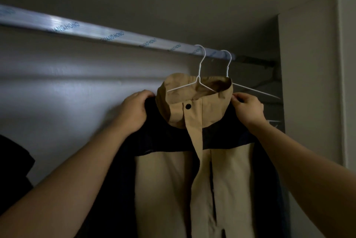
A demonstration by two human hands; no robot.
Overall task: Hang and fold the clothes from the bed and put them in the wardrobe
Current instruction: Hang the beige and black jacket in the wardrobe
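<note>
A tan and dark navy jacket (169,180) hangs on a white wire hanger (199,76) hooked over the wardrobe rail (92,32). My left hand (133,112) grips the jacket's dark left shoulder beside the tan collar. My right hand (247,107) pinches the right shoulder at the collar's edge. A second white hanger (229,64) hangs on the rail just to the right, behind the jacket's collar, its arm reaching right past my right hand.
The rail is wrapped in printed plastic film and runs from upper left to the wardrobe's right side wall (308,83). The grey back panel (77,93) lies behind. A dark garment (13,170) shows at the left edge.
</note>
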